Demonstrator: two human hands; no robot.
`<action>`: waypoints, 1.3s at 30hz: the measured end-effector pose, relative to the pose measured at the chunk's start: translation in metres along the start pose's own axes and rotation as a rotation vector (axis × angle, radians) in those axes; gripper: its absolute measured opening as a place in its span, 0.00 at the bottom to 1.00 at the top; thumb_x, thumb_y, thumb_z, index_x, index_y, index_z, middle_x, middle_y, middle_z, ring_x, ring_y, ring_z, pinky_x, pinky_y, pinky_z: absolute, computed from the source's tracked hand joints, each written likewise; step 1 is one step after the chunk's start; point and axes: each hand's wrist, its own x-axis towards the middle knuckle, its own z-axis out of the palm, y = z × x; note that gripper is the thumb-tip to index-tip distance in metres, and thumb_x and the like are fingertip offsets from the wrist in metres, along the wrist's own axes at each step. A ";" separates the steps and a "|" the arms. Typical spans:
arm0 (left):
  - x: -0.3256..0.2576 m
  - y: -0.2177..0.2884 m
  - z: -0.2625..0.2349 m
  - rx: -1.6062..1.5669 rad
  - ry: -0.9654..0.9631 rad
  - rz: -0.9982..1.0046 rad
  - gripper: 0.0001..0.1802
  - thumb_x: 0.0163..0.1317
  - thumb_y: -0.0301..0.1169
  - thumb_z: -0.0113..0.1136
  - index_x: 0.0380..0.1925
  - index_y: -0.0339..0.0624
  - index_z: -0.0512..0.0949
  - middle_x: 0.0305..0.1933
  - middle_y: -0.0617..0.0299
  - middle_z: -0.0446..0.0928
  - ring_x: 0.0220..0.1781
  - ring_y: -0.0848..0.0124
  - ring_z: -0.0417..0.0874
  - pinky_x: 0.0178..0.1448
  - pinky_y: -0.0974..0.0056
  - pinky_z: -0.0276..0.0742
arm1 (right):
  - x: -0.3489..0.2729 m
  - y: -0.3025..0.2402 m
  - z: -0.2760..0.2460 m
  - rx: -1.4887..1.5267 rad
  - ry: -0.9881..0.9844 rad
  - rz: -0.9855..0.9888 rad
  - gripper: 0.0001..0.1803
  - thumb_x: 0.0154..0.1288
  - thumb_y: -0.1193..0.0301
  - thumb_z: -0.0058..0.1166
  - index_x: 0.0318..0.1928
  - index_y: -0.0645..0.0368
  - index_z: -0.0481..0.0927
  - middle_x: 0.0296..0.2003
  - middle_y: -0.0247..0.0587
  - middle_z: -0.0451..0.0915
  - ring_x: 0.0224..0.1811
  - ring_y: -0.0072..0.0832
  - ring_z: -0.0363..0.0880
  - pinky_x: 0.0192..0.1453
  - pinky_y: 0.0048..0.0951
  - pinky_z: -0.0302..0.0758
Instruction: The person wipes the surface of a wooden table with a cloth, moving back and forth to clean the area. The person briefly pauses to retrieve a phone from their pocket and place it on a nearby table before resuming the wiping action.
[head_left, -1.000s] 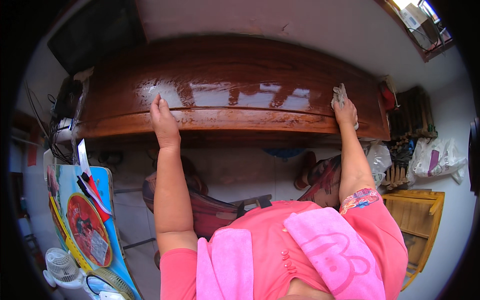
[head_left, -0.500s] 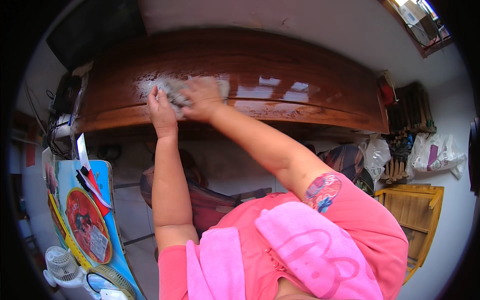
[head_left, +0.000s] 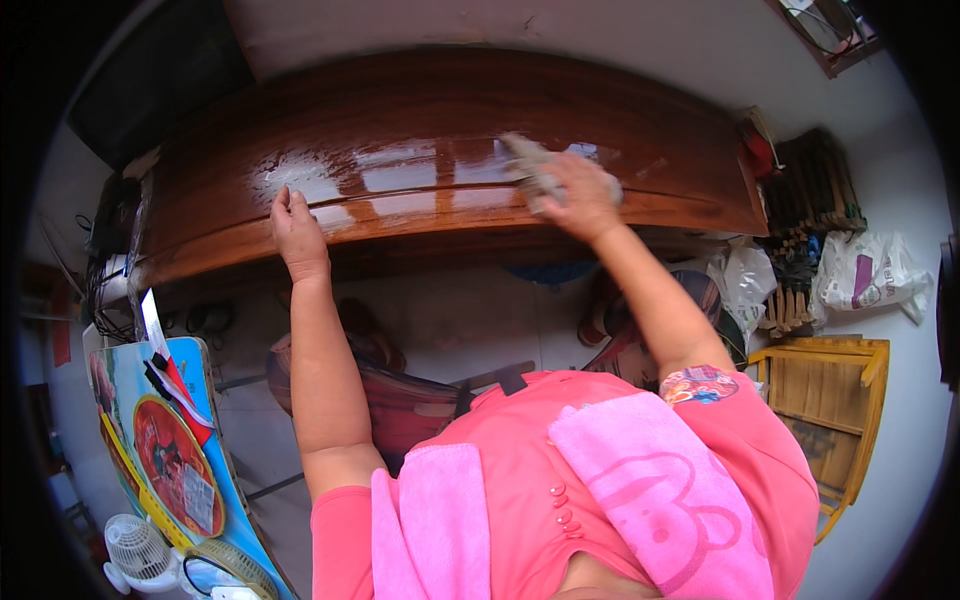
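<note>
Pale, smooth walls point(head_left: 890, 170) are set behind and to the right of a long, reddish-brown wooden surface point(head_left: 420, 95), whose glossy grain is broken by bright reflections and, toward the left end, by rough-looking wet beads. A narrow groove is seen running parallel to its near edge. Beyond the left end, a dark, flat rectangular panel point(head_left: 165, 85) is stood against the wall. Past the right end, crinkled white plastic bags point(head_left: 870, 275) are hung, and below them a yellow slatted wooden frame point(head_left: 872, 420) is placed.

A soft, crumpled grey cloth point(head_left: 530, 165) is held on the surface, right of the middle and close to the near edge. It is covered by the right hand point(head_left: 585, 197), whose fingers are bent over it and closed on its folds; their exact spread is blurred. The left hand point(head_left: 300, 238) is kept by the near edge, toward the left end, with fingers loosely bent, thumb slightly apart and nothing seen in hold.

One second earlier the cloth was held near the right end; half a second ago it was brought beside the left hand. Now it has been carried back rightward, while the left hand has been left near the same part of the edge.
</note>
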 end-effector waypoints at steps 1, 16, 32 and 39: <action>0.000 0.002 -0.001 -0.015 -0.002 -0.007 0.26 0.75 0.39 0.49 0.62 0.27 0.72 0.64 0.42 0.75 0.66 0.54 0.75 0.70 0.56 0.68 | -0.013 0.036 -0.011 -0.036 0.010 0.083 0.29 0.56 0.57 0.63 0.59 0.47 0.80 0.62 0.43 0.77 0.68 0.44 0.72 0.71 0.48 0.67; 0.002 0.052 -0.038 -0.527 0.240 -0.220 0.33 0.78 0.49 0.43 0.70 0.32 0.65 0.72 0.49 0.68 0.75 0.63 0.65 0.79 0.60 0.54 | 0.004 0.010 0.024 -0.153 0.034 0.131 0.33 0.58 0.50 0.60 0.64 0.43 0.76 0.68 0.40 0.71 0.72 0.43 0.67 0.73 0.50 0.60; 0.030 0.058 -0.038 -0.530 0.390 -0.136 0.35 0.79 0.51 0.40 0.69 0.29 0.63 0.70 0.46 0.67 0.72 0.58 0.68 0.75 0.58 0.62 | 0.202 -0.373 0.144 0.290 -0.233 -0.424 0.36 0.61 0.44 0.56 0.69 0.38 0.72 0.75 0.39 0.63 0.82 0.41 0.50 0.79 0.64 0.43; 0.027 0.042 -0.043 -0.400 0.387 -0.108 0.36 0.79 0.52 0.39 0.68 0.29 0.65 0.69 0.44 0.67 0.69 0.56 0.69 0.74 0.57 0.62 | 0.126 -0.245 0.074 0.306 -0.176 -0.475 0.34 0.55 0.52 0.64 0.63 0.43 0.77 0.69 0.43 0.71 0.76 0.45 0.62 0.75 0.60 0.56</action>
